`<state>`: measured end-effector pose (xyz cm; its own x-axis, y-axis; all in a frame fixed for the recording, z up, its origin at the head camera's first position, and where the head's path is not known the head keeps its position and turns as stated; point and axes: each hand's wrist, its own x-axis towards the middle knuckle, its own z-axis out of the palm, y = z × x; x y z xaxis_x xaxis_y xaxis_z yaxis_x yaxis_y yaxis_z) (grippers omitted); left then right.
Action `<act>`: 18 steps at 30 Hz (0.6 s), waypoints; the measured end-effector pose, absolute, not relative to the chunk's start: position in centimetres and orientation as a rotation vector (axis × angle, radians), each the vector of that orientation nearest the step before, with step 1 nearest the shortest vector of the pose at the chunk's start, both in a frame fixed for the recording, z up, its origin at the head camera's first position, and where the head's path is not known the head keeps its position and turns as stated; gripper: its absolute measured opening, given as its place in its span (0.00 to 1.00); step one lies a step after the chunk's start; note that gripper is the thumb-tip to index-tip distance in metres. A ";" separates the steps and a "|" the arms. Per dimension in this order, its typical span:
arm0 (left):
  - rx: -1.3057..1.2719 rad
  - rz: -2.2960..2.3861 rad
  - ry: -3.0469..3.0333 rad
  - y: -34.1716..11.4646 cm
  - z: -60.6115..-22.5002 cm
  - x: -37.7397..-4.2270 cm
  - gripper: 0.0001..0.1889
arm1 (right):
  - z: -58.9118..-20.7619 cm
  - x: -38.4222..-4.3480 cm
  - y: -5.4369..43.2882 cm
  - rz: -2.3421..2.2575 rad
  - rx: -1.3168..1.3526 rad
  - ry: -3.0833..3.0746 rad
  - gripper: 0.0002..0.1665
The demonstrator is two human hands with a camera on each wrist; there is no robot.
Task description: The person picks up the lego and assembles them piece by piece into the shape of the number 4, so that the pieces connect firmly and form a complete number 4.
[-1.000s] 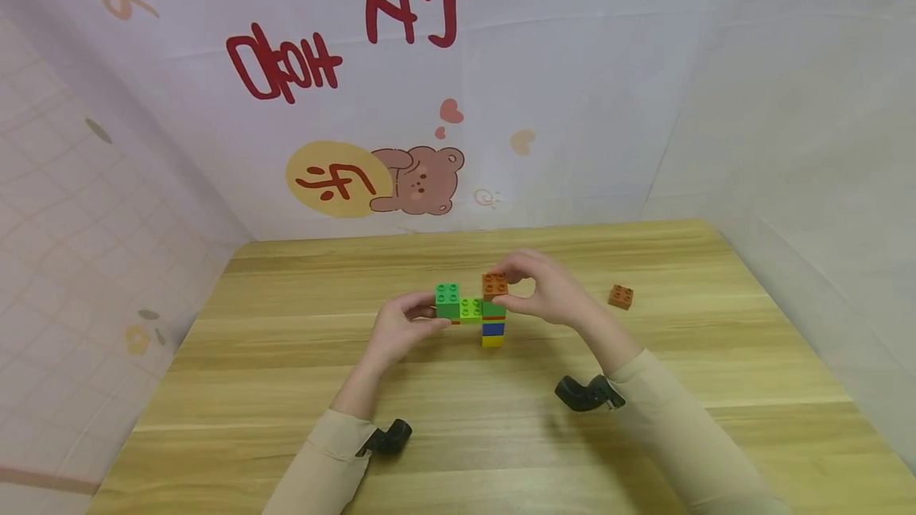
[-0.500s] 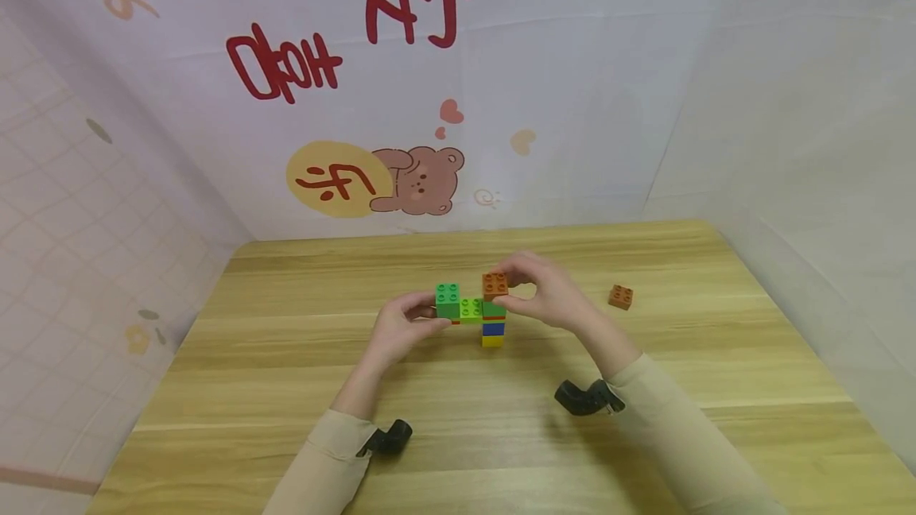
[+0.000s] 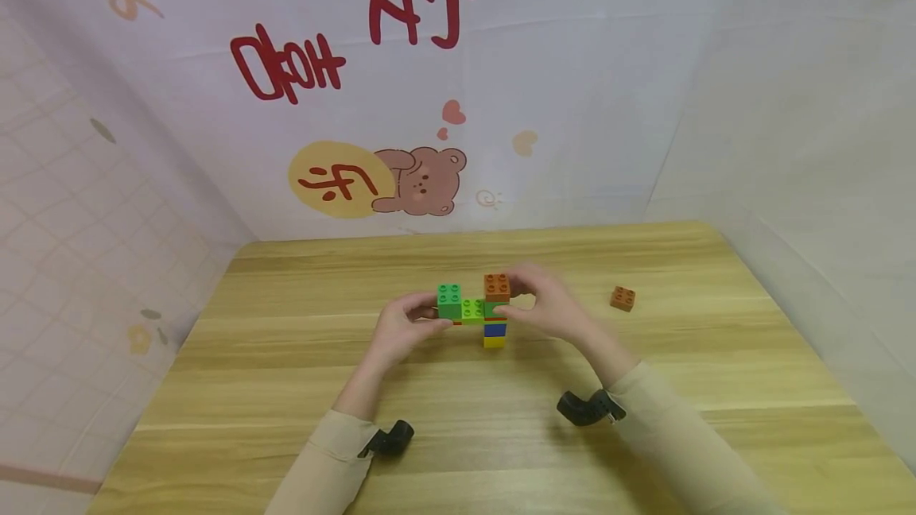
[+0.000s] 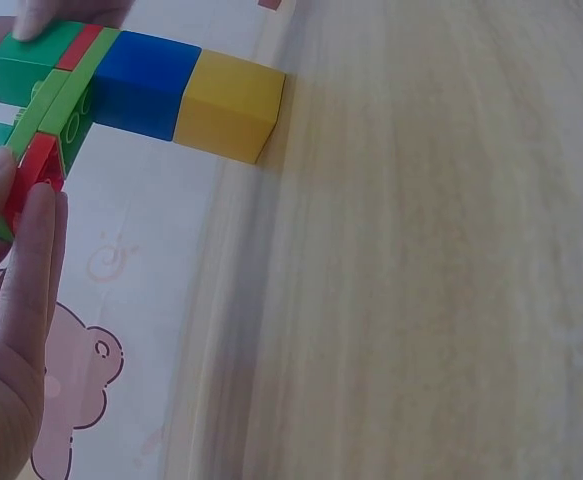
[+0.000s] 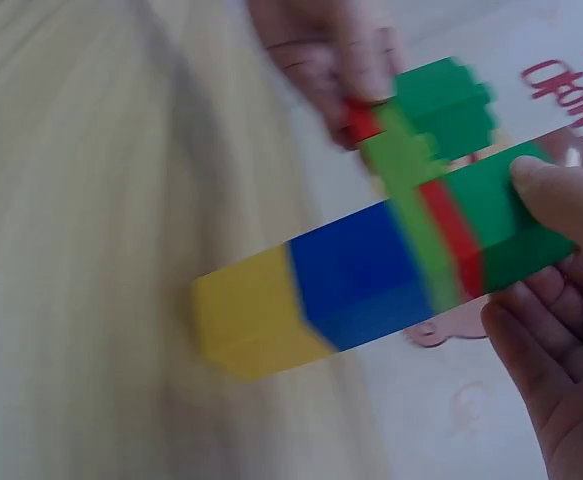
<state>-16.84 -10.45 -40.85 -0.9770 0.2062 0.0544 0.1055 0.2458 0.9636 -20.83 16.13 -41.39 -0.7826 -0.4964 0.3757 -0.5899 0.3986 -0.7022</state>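
A toy brick structure stands on the table, with a yellow brick (image 3: 494, 342) at its foot and a blue brick (image 3: 494, 330) above it. A lime-green brick (image 3: 472, 309) runs sideways from this column, carrying a green brick (image 3: 449, 303) at its left end. My left hand (image 3: 402, 332) pinches that end, fingertips on a red brick (image 4: 33, 178) underneath. On the right, a thin red layer, another green brick (image 5: 496, 215) and a brown brick (image 3: 497, 287) top the column. Thumb and fingers of my right hand (image 3: 547, 310), slightly blurred, lie on either side of this upper green brick.
A loose brown brick (image 3: 622, 298) lies on the wooden table (image 3: 458, 451), to the right of the structure. A printed white cloth (image 3: 587, 102) rises behind the table. Black mounts sit at both wrists, the right one (image 3: 588, 408) above the tabletop.
My right hand has slid down from the brown brick to the green brick under it, its thumb lower now. The brown brick stays on top. My left hand holds the same place.
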 end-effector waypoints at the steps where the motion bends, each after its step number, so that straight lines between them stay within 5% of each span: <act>1: 0.305 1.855 2.412 -10.4 -40.8 -16.8 0.21 | -41.7 -20.8 16.1 1.335 0.979 -2.540 0.19; 18: 0.321 1.873 2.411 -11.0 -44.4 -18.8 0.22 | -44.2 -20.1 18.2 1.468 0.915 -2.524 0.31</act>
